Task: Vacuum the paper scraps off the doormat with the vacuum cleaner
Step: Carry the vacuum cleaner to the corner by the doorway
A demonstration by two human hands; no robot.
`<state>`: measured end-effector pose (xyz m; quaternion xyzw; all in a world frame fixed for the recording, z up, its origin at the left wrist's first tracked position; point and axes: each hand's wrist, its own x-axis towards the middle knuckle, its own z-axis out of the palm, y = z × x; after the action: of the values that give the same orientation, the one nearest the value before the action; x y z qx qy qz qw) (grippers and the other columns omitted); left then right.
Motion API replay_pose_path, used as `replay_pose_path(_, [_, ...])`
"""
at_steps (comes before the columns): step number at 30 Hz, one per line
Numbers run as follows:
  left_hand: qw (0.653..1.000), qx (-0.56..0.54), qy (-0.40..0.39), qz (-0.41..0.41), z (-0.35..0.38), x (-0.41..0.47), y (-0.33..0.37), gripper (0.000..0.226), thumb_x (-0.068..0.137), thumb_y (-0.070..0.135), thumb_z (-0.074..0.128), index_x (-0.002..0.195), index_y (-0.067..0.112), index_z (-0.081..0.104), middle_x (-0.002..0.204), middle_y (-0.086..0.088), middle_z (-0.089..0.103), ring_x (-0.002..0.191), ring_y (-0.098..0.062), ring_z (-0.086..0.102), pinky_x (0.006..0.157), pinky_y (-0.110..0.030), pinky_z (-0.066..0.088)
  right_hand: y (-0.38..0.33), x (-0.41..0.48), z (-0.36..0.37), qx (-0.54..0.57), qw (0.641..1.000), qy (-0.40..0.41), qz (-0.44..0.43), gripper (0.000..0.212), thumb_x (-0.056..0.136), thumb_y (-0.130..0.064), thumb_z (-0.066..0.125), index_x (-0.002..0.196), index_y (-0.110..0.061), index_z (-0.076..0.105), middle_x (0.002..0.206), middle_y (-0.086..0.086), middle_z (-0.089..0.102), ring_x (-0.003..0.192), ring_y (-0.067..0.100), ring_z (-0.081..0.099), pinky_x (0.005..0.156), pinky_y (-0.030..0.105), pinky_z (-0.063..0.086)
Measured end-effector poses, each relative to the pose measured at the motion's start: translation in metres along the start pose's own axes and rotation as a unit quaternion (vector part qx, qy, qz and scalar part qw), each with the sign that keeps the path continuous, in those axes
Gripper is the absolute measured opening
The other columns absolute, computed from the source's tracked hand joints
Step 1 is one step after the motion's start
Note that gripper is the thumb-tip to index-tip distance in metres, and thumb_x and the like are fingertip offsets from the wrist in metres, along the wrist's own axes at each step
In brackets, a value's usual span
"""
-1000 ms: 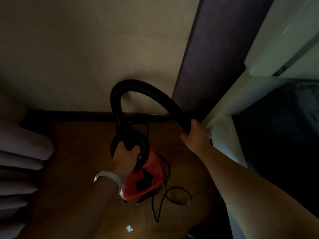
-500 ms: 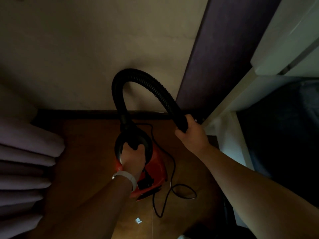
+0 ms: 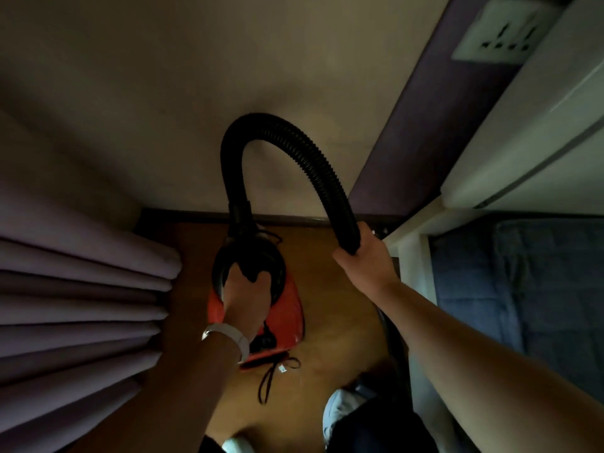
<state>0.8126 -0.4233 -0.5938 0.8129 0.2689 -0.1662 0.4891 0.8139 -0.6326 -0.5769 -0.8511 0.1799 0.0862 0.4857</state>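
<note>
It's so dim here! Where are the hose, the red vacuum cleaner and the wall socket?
hose (image 3: 258, 125): head view, top of its arch.
red vacuum cleaner (image 3: 289, 315): head view, red casing on its right side.
wall socket (image 3: 503, 31): head view, middle of its white plate.

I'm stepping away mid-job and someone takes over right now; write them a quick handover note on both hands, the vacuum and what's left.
Left hand grips the carry handle of the red vacuum cleaner.
Right hand grips the free end of the black hose, which arches up from the cleaner.
Power cord lies loose on the wood floor, a small white scrap beside it; wall socket up at right.
No doormat in view.
Done: cleaner and hose in hand.
Left: reach the doormat, check it's plugged in, vacuum the scraps.
</note>
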Motion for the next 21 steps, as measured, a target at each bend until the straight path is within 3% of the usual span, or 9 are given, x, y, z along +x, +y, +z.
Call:
replay_pose_path(4, [1.000, 0.025, 0.007, 0.015, -0.047, -0.047, 0.057, 0.030, 0.091, 0.013, 0.057, 0.121, 0.008, 0.053, 0.085, 0.001, 0.061, 0.066, -0.011, 0.057, 0.050, -0.023, 0.041, -0.064, -0.035, -0.037, -0.013, 1.000, 0.003, 0.015, 0.022, 0.085, -0.019, 0.067, 0.101, -0.023, 0.053, 0.070, -0.006, 0.056, 0.050, 0.002, 0.052, 0.041, 0.015, 0.038])
replay_pose_path(9, [0.999, 0.031, 0.012, 0.031, -0.102, -0.108, 0.116, 0.036, 0.092, 0.012, 0.058, 0.127, 0.011, 0.052, 0.095, 0.000, 0.058, 0.071, 0.000, 0.048, 0.055, -0.020, 0.036, -0.146, -0.079, -0.086, -0.016, 1.000, 0.007, 0.008, 0.019, 0.084, -0.015, 0.068, 0.093, -0.022, 0.052, 0.065, -0.005, 0.054, 0.045, 0.001, 0.050, 0.039, 0.012, 0.037])
replay_pose_path(13, [0.998, 0.032, -0.010, 0.050, -0.146, -0.156, 0.166, 0.018, 0.092, 0.010, 0.056, 0.110, 0.010, 0.054, 0.086, -0.003, 0.060, 0.070, -0.013, 0.056, 0.051, -0.020, 0.037, -0.211, -0.113, -0.127, 0.009, 0.999, 0.046, 0.010, 0.019, 0.084, -0.016, 0.067, 0.096, -0.023, 0.055, 0.066, -0.004, 0.056, 0.053, 0.008, 0.053, 0.042, 0.014, 0.038])
replay_pose_path(15, [0.997, 0.037, -0.020, 0.062, -0.167, -0.179, 0.189, 0.009, 0.092, 0.010, 0.055, 0.100, 0.009, 0.055, 0.081, -0.008, 0.061, 0.064, -0.019, 0.055, 0.047, -0.020, 0.037, -0.243, -0.134, -0.144, 0.026, 0.997, 0.077, 0.005, 0.019, 0.083, -0.017, 0.068, 0.094, -0.023, 0.053, 0.066, -0.005, 0.056, 0.053, 0.003, 0.053, 0.044, 0.015, 0.039])
replay_pose_path(21, [0.992, 0.025, -0.037, 0.120, -0.221, -0.231, 0.237, 0.006, 0.092, 0.012, 0.053, 0.089, 0.008, 0.050, 0.070, -0.001, 0.052, 0.060, -0.016, 0.049, 0.049, -0.023, 0.034, -0.329, -0.189, -0.178, 0.054, 0.987, 0.148, -0.042, 0.028, 0.084, -0.013, 0.067, 0.078, -0.029, 0.045, 0.061, -0.008, 0.050, 0.047, -0.002, 0.049, 0.043, 0.016, 0.037])
